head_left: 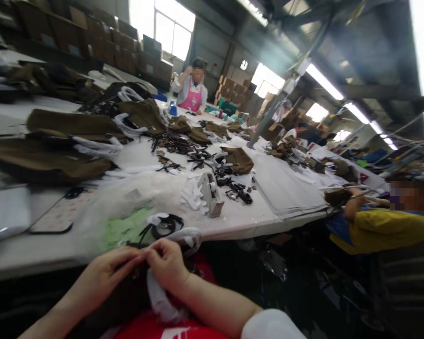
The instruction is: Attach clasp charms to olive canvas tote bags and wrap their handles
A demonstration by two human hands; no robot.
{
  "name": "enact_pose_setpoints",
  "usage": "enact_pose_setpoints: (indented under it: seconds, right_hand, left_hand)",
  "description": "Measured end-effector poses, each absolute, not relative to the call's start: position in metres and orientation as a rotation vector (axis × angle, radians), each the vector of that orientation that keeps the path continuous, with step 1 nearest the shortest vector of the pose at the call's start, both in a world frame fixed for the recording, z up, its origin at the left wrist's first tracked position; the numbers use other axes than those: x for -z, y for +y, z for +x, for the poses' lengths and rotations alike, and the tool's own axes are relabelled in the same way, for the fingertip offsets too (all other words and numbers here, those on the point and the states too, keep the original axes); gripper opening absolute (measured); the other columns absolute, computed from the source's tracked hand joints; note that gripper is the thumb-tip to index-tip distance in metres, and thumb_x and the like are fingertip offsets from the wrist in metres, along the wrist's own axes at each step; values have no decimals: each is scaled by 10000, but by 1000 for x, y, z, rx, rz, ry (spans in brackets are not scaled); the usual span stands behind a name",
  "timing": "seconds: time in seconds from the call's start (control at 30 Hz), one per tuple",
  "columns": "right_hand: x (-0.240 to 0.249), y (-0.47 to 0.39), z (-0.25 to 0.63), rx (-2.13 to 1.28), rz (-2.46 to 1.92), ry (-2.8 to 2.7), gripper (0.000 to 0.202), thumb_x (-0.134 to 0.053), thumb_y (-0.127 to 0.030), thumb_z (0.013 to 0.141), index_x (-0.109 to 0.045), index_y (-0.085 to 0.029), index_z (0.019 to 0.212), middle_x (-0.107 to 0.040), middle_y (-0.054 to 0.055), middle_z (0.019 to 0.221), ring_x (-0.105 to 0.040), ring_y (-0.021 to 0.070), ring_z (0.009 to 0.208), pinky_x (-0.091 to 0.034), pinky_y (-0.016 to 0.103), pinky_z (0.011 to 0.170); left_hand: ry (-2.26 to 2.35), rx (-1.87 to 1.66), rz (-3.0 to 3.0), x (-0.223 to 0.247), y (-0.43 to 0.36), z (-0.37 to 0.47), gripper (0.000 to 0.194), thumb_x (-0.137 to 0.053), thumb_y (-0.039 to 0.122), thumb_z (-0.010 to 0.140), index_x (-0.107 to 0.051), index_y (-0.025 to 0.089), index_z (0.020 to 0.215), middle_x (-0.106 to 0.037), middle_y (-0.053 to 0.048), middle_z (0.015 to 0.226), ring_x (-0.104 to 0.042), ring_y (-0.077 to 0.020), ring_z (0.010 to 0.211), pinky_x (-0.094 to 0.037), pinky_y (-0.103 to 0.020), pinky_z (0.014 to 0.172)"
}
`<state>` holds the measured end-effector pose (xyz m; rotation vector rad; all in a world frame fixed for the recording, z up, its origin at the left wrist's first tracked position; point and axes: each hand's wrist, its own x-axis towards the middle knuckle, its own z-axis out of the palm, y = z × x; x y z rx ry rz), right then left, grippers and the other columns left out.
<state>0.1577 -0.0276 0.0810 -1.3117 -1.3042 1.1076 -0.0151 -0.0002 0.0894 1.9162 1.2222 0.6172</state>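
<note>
As I watched remotely, the left hand [115, 266] pinched what looked like the upper edge of a dark piece [130, 288], located just below both hands. I judged it light, soft and limp, best gripped along that edge; its lower part was lost in shadow. The right hand [167, 266] pinched alongside, fingers concealing the exact contact. Just beyond, a white-wrapped strap [196, 236] was blurred.

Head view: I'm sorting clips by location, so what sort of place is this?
Probably a factory workshop, perhaps for sewn goods: a long white table spread with brown fabric items, stacked cardboard boxes behind, and overhead strip lights.
</note>
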Motion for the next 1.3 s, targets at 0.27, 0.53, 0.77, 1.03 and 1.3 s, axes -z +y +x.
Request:
enact_pose_setpoints:
  seconds: [0.27,0.53,0.77,1.03,1.3]
  right_hand:
    - [-88,-40,161,-1264,-1105,-1288,231,-581,-371,887,-626,-189,1020,-685,77,965,-699,186,828,-580,326,757]
    - [-92,-42,166,-1351,-1104,-1180,270,-658,-404,830,-653,-179,980,-715,67,899,-701,177,755,-572,297,685]
    - [-111,-46,175,-1540,-999,-965,287,-609,-464,784,-625,-178,799,-648,34,679,-579,127,515,-440,236,463]
    - [-101,-41,177,-1300,-1122,-1134,353,-683,-301,740,-641,-199,1074,-677,58,995,-528,87,588,-454,219,538]
    - [-96,-39,180,-1051,-1225,-1421,159,-668,-330,846,-727,-185,816,-680,23,755,-583,126,620,-491,251,614]
  left_hand:
    - [1288,-716,1625,-118,-11,-19,440,-415,574,879,-558,189,722,-506,14,601,-473,-139,592,-417,-244,571]
    - [1208,-715,1885,-131,-19,-16,325,-408,374,924,-593,189,731,-641,-53,835,-576,-182,798,-458,-280,768]
    - [882,-587,1695,-120,-20,3,333,-400,398,948,-600,184,791,-627,-20,767,-569,-151,721,-465,-258,738]
    - [975,-725,1529,-111,-22,5,369,-438,463,936,-548,175,733,-545,3,668,-505,-131,638,-438,-256,638]
    - [992,-769,1490,-106,-22,4,333,-440,435,935,-561,169,773,-584,-16,744,-533,-127,630,-468,-249,594]
